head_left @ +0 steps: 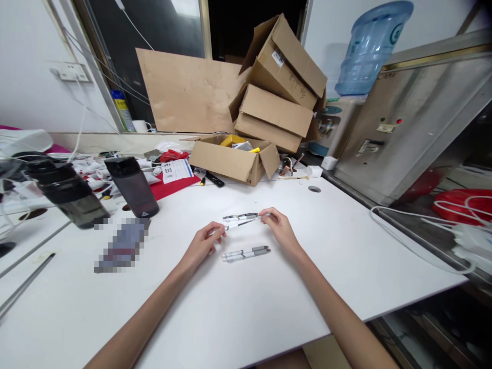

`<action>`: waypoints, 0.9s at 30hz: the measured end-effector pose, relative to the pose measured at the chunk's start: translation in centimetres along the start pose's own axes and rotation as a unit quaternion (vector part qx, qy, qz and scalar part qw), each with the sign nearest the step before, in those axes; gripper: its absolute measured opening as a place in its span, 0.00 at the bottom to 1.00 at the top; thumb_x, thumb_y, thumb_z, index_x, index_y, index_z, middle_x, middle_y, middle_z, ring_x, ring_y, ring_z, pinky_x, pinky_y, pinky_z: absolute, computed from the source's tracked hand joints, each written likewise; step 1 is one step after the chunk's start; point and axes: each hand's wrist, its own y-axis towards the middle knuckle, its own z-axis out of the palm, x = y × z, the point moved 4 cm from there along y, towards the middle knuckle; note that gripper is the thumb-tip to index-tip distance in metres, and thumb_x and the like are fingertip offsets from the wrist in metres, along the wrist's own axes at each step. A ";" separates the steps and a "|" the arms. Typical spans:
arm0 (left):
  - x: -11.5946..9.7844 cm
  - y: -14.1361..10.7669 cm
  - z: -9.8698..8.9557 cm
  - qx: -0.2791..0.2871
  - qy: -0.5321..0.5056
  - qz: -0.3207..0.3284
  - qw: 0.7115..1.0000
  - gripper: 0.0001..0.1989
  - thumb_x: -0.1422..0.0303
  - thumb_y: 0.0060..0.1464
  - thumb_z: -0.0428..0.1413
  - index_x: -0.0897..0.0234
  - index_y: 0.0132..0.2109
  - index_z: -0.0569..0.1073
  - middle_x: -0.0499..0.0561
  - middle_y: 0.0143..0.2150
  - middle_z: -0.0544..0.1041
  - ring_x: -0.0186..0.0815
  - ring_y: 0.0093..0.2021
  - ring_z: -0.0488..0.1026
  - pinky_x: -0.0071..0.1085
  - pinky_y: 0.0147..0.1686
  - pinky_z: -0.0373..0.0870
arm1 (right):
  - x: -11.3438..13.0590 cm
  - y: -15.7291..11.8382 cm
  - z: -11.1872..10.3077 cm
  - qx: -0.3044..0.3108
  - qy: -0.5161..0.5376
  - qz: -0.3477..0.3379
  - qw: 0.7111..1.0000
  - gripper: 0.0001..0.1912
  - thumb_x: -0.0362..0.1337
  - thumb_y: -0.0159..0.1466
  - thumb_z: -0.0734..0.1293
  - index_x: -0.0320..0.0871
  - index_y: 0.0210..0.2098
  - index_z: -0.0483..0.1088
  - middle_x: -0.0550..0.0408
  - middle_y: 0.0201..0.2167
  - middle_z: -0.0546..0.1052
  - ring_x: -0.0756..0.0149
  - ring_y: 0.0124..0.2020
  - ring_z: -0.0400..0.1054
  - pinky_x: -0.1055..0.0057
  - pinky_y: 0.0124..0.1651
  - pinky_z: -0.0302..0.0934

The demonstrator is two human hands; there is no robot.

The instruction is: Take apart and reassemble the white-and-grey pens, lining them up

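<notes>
My left hand (205, 242) pinches the white barrel of a pen (232, 225) above the white table. A thin dark length, which looks like the refill, shows from the barrel toward my right hand (280, 228). The fingertips of that hand are closed on the pen's other end, a small pale part mostly hidden by them. Just behind the held pen lies another white and grey pen (240, 217). Nearer to me, two more pens (246, 253) rest side by side on the table, their dark grips to the right.
On the left stand two dark bottles (132, 187) (69, 195), near a blurred-out flat object (125, 245) and a thin rod (28, 282). An open cardboard box (226, 160), a remote (214, 179) and clutter line the back. A metal cabinet (407, 123) stands right.
</notes>
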 end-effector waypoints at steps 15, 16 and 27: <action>0.0 0.1 0.1 0.004 0.014 0.016 1.000 0.17 0.51 0.60 0.56 0.59 0.44 0.75 0.47 0.36 0.75 0.30 0.26 0.65 0.25 0.23 0.59 | 0.0 -0.6 0.7 0.014 -0.033 0.014 0.999 0.12 0.44 0.67 0.63 0.44 0.33 0.74 0.53 0.36 0.76 0.60 0.39 0.72 0.65 0.48 0.62; 0.0 0.1 0.1 0.003 0.017 0.017 1.000 0.17 0.51 0.60 0.56 0.59 0.44 0.75 0.47 0.34 0.75 0.30 0.25 0.65 0.25 0.23 0.59 | 0.0 -0.7 1.0 0.029 -0.041 0.015 0.999 0.14 0.44 0.68 0.63 0.44 0.32 0.74 0.54 0.35 0.76 0.61 0.39 0.72 0.66 0.47 0.62; -0.4 0.0 0.6 0.024 0.034 0.043 0.998 0.19 0.49 0.60 0.55 0.60 0.43 0.75 0.48 0.33 0.74 0.30 0.24 0.61 0.25 0.22 0.56 | -0.3 -1.2 2.1 0.102 -0.056 0.016 0.993 0.20 0.49 0.71 0.61 0.44 0.29 0.72 0.56 0.30 0.74 0.64 0.35 0.68 0.69 0.41 0.59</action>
